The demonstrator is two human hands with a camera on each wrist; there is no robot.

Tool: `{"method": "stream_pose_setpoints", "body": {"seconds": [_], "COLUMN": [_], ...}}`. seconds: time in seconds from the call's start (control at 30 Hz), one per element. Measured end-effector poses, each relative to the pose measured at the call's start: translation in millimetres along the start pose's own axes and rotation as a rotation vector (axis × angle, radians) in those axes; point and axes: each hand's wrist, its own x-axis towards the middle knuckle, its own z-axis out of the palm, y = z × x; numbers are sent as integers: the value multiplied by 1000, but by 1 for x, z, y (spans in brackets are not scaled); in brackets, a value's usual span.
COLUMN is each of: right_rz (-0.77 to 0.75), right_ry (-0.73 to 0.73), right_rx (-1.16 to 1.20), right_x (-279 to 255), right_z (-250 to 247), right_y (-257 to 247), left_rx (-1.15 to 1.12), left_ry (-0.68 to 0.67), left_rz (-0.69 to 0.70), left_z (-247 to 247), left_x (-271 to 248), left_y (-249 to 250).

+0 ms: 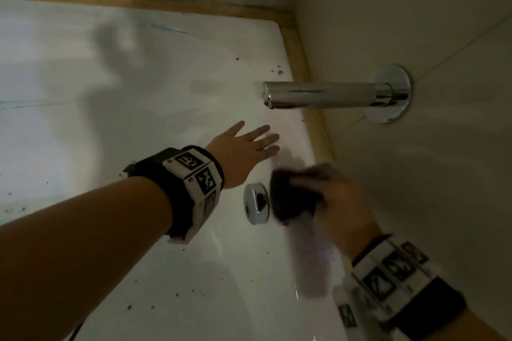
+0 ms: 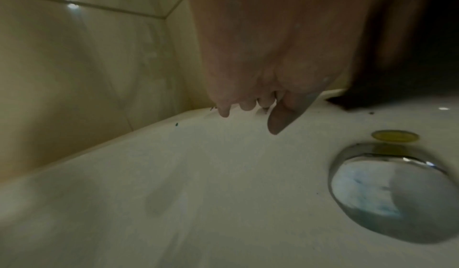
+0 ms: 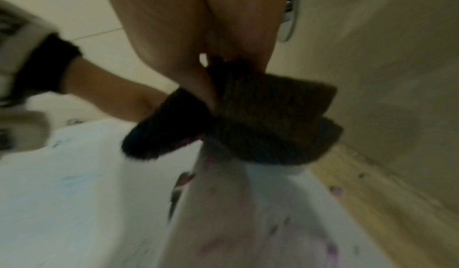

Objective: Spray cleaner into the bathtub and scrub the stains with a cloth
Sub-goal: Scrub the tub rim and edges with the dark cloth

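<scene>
Gripping a dark folded cloth [image 1: 295,196] at the lower right of the head view, the right hand [image 1: 338,199] curls its fingers round it and holds it against the white bathtub [image 1: 110,91] wall, just right of the chrome overflow cap [image 1: 256,203]. At centre frame the left hand [image 1: 245,147] lies flat on the tub below the chrome spout [image 1: 318,95], fingers straight and spread, holding nothing. Purple specks [image 1: 278,72] dot the rim near the upper right.

One white bathtub [image 1: 116,86], one chrome spout [image 1: 318,95], one round chrome overflow cap [image 1: 256,203], one dark cloth [image 1: 295,199], two hands, the left hand [image 1: 243,147] and the right hand [image 1: 340,199], two banded wrists, and perhaps a dozen dark specks, too blurred to count.
</scene>
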Motion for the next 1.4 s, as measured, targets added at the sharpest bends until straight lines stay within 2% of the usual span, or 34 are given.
{"method": "stream_pose_setpoints", "body": {"seconds": [0.07,0.1,0.2,0.4,0.53,0.6,0.67,0.7,0.8,0.9,0.93,0.97,1.0,1.07,1.23,1.3,1.33,1.4], "right_rz": [69,88,113,-43,-44,-117,-132,-112,22,141,183,203,191,95,-46,5,16,29], "right_ry": [150,155,36,-5,-89,-155,-228,-199,108,244,223,139,73,87,3,-97,-69,91], "right_rx": [-61,-112,-209,-355,-335,-329,-216,-142,-18,-101,-179,-214,-238,-274,-243,-158,-131,-49], "right_x": [15,21,11,-62,-97,-106,-109,-109,-89,-47,-34,-25,-21,-24,-58,-66,-69,-67], "right_z": [-6,-7,13,32,50,62,76,78,65,23,17,15,20,30,63,69,71,62], "right_y": [13,19,32,41,17,-3,-20,-25,-21,-18,-11,-6,-4,-10,-38,-47,-45,-35], "left_rx": [7,6,72,136,40,-10,-20,-10,33,20,14,10,5,10,26,58,47,-1], "left_ry": [-36,-60,-109,-100,-102,-121,-140,-151,-180,-188,-183,-178,-176,-184,-237,-249,-255,-260], "left_rz": [7,0,-17,-2,9,-10,-32,-39,-39,-42,-49,-56,-61,-64,-69,-78,-84,-102], "left_z": [-3,-5,-10,-5,-2,-4,-6,-8,-14,-15,-14,-12,-11,-12,-15,-15,-16,-19], "left_x": [-5,-5,-2,-8,-12,-12,-12,-11,-7,-9,-9,-9,-9,-9,-8,-6,-6,-6], "left_y": [3,3,8,21,26,29,30,30,31,30,30,30,30,31,28,29,30,34]}}
